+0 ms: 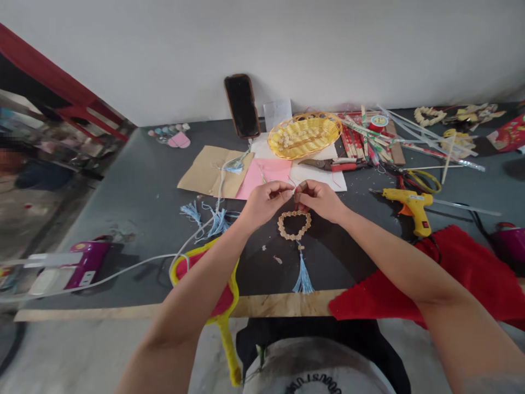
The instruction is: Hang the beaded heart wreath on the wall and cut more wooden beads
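My left hand (268,203) is closed in a pinch, its thumb and forefinger meeting near a small pale bit that is too tiny to name. Close beside it, my right hand (322,201) pinches a thin red cord, which shows just above and below the fingertips. Below both hands, a beaded heart-shaped ornament (292,237) in tan lies on the dark table. From its lower end a light blue tassel (303,276) runs toward the table's front edge. The fingers hide how the cord joins the ornament.
A yellow basket (283,150), pliers (340,164) and a propped phone (241,106) stand behind my hands. On the right lie a yellow glue gun (410,205) and red cloth (459,273). Loose blue tassels (217,224), a white cable (200,226) and a yellow-edged paddle shape (227,345) are leftward.
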`<act>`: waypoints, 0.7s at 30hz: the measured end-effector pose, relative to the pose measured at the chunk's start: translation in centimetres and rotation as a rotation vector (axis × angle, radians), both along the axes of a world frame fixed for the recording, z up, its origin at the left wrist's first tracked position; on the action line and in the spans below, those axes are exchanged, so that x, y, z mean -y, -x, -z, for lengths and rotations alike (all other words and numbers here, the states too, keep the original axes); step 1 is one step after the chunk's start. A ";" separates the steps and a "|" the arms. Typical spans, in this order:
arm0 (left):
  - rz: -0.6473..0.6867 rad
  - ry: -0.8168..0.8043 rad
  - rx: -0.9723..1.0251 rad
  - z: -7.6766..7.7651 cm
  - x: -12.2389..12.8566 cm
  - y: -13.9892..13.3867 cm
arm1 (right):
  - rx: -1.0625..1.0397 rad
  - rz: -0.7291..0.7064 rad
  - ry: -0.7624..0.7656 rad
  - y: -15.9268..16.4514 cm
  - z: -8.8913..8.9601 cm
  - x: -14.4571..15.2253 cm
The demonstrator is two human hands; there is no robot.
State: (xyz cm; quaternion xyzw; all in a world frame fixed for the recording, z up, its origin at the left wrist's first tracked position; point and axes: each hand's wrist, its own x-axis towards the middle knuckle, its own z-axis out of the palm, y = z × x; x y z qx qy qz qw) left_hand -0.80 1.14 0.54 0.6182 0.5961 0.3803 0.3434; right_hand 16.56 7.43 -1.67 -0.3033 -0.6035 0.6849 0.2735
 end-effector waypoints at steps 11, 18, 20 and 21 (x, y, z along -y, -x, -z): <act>-0.045 -0.015 0.078 -0.2 -0.7 -0.7 | 0.024 -0.018 -0.039 -0.1 0.0 -0.1; -0.016 0.038 -0.192 0.0 -0.1 -0.1 | 0.027 -0.004 -0.030 -0.2 -0.3 -0.1; 0.086 0.044 -0.334 0.0 0.4 -0.1 | 0.030 -0.004 -0.036 -0.2 -0.3 -0.1; 0.135 0.038 -0.379 0.1 0.5 -0.2 | 0.027 -0.005 -0.039 -0.2 -0.3 -0.1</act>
